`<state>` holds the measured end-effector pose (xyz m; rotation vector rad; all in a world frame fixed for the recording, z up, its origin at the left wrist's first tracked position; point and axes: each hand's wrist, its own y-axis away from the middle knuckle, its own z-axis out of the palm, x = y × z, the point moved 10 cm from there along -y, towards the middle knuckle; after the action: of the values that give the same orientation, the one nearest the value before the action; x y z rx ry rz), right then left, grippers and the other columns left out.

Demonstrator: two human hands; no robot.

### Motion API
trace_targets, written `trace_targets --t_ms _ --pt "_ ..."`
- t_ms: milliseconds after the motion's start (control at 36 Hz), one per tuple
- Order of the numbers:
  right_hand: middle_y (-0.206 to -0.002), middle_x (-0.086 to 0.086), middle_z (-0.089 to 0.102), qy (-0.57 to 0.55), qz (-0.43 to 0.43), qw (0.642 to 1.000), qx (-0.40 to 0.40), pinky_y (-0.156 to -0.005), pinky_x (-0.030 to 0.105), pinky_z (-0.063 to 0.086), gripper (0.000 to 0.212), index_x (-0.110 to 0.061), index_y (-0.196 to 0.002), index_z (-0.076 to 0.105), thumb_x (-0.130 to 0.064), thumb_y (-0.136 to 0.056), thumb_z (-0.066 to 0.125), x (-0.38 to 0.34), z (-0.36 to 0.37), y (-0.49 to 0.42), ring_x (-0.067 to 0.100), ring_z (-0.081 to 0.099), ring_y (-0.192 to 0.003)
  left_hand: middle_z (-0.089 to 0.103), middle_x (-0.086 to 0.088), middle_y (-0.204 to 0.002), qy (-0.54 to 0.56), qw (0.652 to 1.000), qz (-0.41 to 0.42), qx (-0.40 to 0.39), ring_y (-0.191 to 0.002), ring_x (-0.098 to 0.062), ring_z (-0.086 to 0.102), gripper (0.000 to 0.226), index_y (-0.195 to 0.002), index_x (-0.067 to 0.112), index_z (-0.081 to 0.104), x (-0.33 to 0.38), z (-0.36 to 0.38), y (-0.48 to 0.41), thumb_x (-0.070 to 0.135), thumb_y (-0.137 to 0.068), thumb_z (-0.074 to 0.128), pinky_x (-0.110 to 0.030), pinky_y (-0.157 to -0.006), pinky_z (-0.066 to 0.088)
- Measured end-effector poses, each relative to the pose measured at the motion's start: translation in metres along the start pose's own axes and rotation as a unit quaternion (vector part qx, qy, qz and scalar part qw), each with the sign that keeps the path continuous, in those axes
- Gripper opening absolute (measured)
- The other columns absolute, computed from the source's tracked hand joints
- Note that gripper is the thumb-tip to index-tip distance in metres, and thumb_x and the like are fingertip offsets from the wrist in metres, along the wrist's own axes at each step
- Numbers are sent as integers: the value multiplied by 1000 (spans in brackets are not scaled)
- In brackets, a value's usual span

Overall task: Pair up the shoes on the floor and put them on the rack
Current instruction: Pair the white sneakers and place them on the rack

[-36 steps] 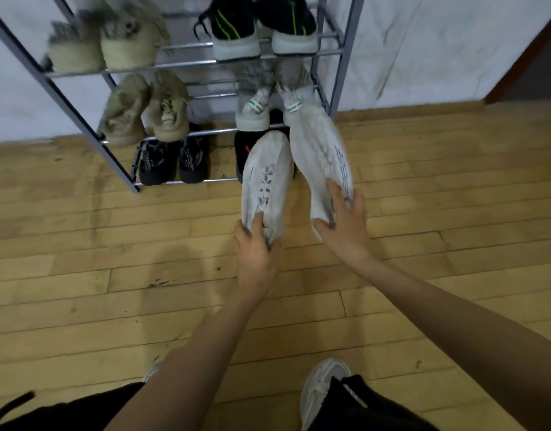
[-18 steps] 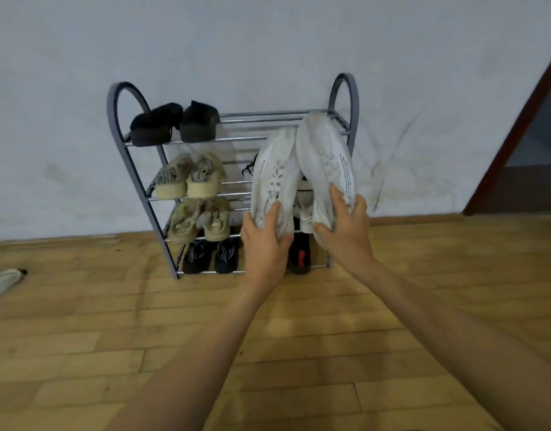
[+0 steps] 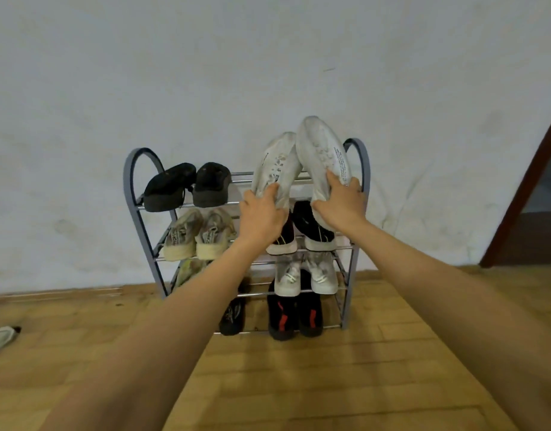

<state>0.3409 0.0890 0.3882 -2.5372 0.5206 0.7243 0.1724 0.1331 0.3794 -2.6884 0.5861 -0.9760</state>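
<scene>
I hold a pair of white sneakers side by side, toes up, in front of the right half of the grey metal shoe rack's [image 3: 129, 181] top shelf. My left hand [image 3: 261, 214] grips the heel of the left white sneaker [image 3: 275, 164]. My right hand [image 3: 341, 205] grips the heel of the right white sneaker [image 3: 322, 150], which sits slightly higher. Both heels hover just above the top shelf rails. A pair of black sandals [image 3: 187, 188] occupies the left half of that shelf.
Lower shelves hold beige sneakers [image 3: 196, 236], black-and-white shoes [image 3: 311, 233], white high-tops [image 3: 305, 276] and black-red shoes [image 3: 294, 315]. A lone pale shoe [image 3: 0, 337] lies on the wooden floor at far left. A white wall stands behind; a dark doorframe [image 3: 523, 194] is at right.
Both hands have lifted the white sneakers from floor level up to the rack's top shelf. My view has tilted upward, showing the whole rack.
</scene>
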Motion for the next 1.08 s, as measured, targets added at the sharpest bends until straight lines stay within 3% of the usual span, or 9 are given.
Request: trace_targets --t_ms 250,417,694,806,944,1083 --pt "-144 19 21 25 23 999 -32 -103 47 36 65 -28 -144 28 -26 -85 55 -12 24 -75 45 31 -126 29 -25 -136 -44 998 -39 -33 -123 -46 32 52 -140 20 31 -20 1 -77 27 -92 49 -48 -101 34" --pt "-132 19 28 58 37 997 -39 -98 51 41 41 -15 -122 44 -19 -81 49 -10 37 -111 43 35 -117 30 -29 -134 -91 993 -59 -47 -121 -47 35 51 -141 17 30 -30 9 -115 33 -95 45 -48 -104 31" --pt "-142 24 24 110 56 990 -72 -101 51 40 49 -15 -131 45 -29 -84 49 13 58 -131 45 33 -125 37 -28 -135 -107 990 -52 -76 -120 -47 42 53 -141 17 31 -43 36 -130 37 -93 45 -45 -99 37" --pt "-139 20 30 101 42 991 -73 -99 46 42 49 -18 -134 47 -28 -86 50 16 63 -131 43 37 -123 37 -25 -133 -76 995 -43 -47 -118 -46 43 54 -139 15 32 -43 39 -126 37 -93 47 -46 -97 39" --pt "-135 18 36 56 -7 998 -10 -94 44 44 47 -14 -130 50 -37 -90 53 15 57 -122 41 40 -121 36 -17 -134 -66 997 -18 24 -121 -38 40 54 -137 18 35 -42 34 -113 44 -92 50 -45 -91 42" --pt "-141 16 28 31 -60 997 39 -99 47 38 57 -16 -137 41 -36 -87 59 14 53 -99 41 34 -125 21 -15 -151 -71 995 40 58 -137 -35 21 58 -144 20 31 -38 35 -99 38 -93 51 -45 -108 32"
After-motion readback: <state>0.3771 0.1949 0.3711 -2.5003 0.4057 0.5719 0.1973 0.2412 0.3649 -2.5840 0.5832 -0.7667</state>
